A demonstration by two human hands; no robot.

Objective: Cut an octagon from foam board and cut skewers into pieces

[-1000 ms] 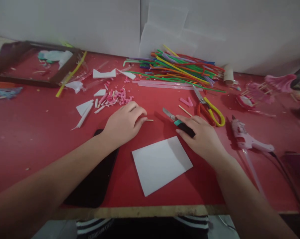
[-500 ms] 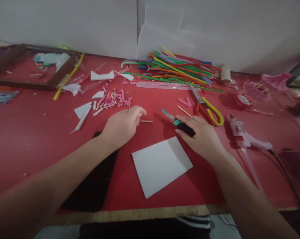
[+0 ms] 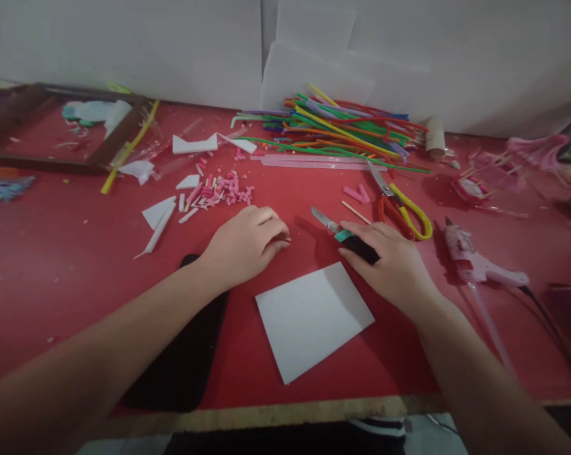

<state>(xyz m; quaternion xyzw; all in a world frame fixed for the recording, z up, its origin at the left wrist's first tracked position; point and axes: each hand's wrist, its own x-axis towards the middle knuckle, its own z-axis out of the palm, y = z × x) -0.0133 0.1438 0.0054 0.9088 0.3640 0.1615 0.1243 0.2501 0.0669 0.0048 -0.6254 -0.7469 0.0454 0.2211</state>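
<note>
Change first: dropping the left hand (image 3: 245,243) onto the red table (image 3: 52,253), fingertips closing over the small wooden stick (image 3: 288,239) that was lying bare just right of them half a second ago. Showing only a sliver of that stick now, at the fingertips; pinching it or merely pinning it, hard telling from this angle. Resting palm down, wrist low, forearm crossing the black phone (image 3: 181,360), with pink scraps (image 3: 223,188) just beyond the knuckles. Moving right, past the white sheet (image 3: 313,319) lying between both wrists: keeping the right hand (image 3: 392,265) wrapped over the black handle of the craft knife (image 3: 335,227), blade pointing up and left toward the stick, near but apart. Holding that knife low against the table, just beside the scissors (image 3: 401,208).
</note>
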